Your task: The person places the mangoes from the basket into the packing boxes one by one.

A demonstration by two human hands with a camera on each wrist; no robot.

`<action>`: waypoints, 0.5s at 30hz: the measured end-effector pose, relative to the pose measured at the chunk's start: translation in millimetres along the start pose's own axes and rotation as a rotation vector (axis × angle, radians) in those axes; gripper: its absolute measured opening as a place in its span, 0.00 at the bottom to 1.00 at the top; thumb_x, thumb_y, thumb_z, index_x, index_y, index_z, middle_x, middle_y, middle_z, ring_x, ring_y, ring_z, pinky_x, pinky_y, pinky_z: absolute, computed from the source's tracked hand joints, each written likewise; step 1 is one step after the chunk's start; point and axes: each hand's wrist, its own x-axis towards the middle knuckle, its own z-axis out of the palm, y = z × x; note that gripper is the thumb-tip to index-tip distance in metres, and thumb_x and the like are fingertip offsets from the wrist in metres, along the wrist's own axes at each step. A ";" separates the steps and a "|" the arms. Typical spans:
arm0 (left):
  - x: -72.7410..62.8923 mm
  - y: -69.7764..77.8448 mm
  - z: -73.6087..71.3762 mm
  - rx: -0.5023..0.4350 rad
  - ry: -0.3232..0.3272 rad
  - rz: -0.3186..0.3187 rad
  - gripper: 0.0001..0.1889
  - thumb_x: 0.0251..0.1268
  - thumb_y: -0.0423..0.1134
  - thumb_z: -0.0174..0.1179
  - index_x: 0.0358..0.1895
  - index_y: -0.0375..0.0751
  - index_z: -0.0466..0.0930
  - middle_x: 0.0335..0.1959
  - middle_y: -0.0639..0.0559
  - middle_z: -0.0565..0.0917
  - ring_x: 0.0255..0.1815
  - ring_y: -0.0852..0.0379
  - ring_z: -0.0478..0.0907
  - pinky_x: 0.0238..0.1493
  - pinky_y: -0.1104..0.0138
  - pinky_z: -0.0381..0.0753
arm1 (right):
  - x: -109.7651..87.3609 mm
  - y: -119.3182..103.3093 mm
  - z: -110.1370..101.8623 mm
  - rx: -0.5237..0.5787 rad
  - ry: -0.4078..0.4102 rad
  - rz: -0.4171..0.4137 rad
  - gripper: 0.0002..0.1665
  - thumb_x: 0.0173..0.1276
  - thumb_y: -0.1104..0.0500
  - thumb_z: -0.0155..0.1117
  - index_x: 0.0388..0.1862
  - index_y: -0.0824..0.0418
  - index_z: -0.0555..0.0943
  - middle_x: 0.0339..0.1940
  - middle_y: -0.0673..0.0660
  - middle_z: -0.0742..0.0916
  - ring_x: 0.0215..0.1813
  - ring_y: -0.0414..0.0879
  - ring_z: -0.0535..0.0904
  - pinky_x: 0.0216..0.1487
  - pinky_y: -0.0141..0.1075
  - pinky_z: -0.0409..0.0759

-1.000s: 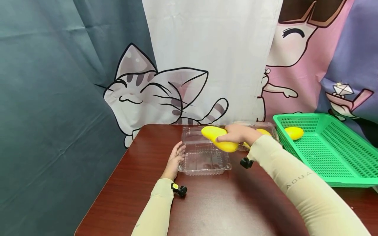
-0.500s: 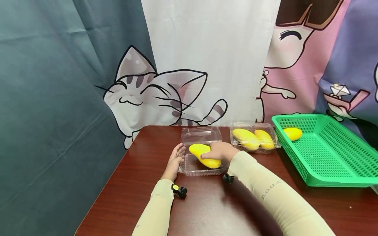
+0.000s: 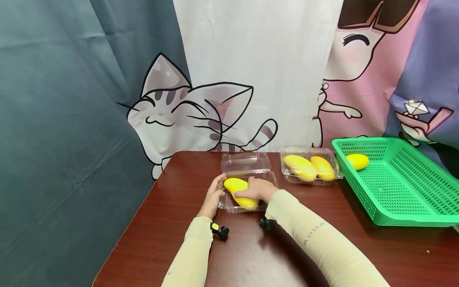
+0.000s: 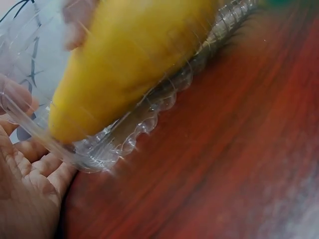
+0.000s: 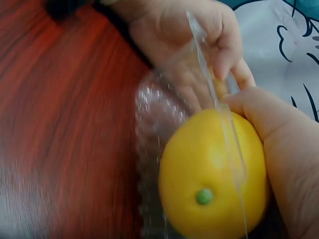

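Observation:
My right hand (image 3: 255,189) grips a yellow mango (image 3: 234,184), thumb on its near side, and holds it down in an open clear plastic clamshell box (image 3: 270,178). The right wrist view shows the mango's rounded end with a green stem spot (image 5: 204,196). At the box's left side, my left hand (image 3: 212,199) has its fingers extended and touching the wall. In the left wrist view, fingers of the left hand (image 4: 30,184) lie by the box's corner, just outside the ribbed plastic. The box's lid (image 3: 246,162) lies folded back behind it.
A second clear box (image 3: 287,175) with two mangoes (image 3: 300,167) stands to the right, its lid over them. Beyond it is a green plastic basket (image 3: 408,217) holding one mango (image 3: 357,161). The brown table (image 3: 172,191) meets a printed curtain (image 3: 229,115) behind.
My right hand has carried the mango leftward and down from above the second box into the open box. The left hand has stayed at the open box's left side.

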 end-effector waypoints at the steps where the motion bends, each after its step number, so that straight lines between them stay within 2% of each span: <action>1: -0.5 2.8 0.5 -0.002 -0.011 0.002 0.37 0.58 0.15 0.37 0.76 0.28 0.56 0.78 0.32 0.57 0.82 0.41 0.48 0.77 0.46 0.49 | -1.0 -3.4 0.1 0.019 -0.006 0.015 0.67 0.53 0.19 0.56 0.74 0.70 0.65 0.63 0.63 0.81 0.54 0.54 0.81 0.54 0.49 0.78; 5: -4.8 16.7 2.7 0.011 -0.045 0.003 0.36 0.57 0.15 0.38 0.75 0.24 0.55 0.78 0.30 0.56 0.82 0.41 0.46 0.78 0.46 0.48 | -5.9 -14.1 -0.6 0.066 -0.020 0.058 0.66 0.52 0.19 0.57 0.72 0.70 0.65 0.56 0.62 0.83 0.47 0.53 0.80 0.50 0.49 0.77; 8: -5.9 20.7 2.9 0.021 -0.048 0.002 0.36 0.56 0.15 0.39 0.74 0.23 0.56 0.78 0.30 0.57 0.81 0.40 0.48 0.77 0.46 0.49 | -9.4 -15.8 -2.4 0.068 -0.021 0.072 0.65 0.53 0.18 0.57 0.70 0.69 0.67 0.55 0.61 0.83 0.45 0.52 0.80 0.49 0.49 0.77; 10: -4.0 16.7 1.6 0.013 -0.044 -0.001 0.37 0.56 0.15 0.39 0.75 0.25 0.56 0.78 0.31 0.58 0.82 0.41 0.48 0.78 0.46 0.49 | -11.4 -14.8 -4.1 0.053 -0.023 0.078 0.65 0.55 0.17 0.54 0.71 0.69 0.67 0.59 0.61 0.83 0.48 0.53 0.80 0.52 0.50 0.77; 15: 2.6 -0.3 -2.1 -0.002 -0.015 -0.004 0.39 0.56 0.16 0.38 0.76 0.31 0.58 0.78 0.34 0.59 0.82 0.43 0.48 0.78 0.48 0.49 | -14.1 -9.2 -8.5 -0.019 -0.035 0.085 0.70 0.59 0.13 0.39 0.77 0.68 0.63 0.70 0.63 0.77 0.62 0.58 0.78 0.61 0.54 0.74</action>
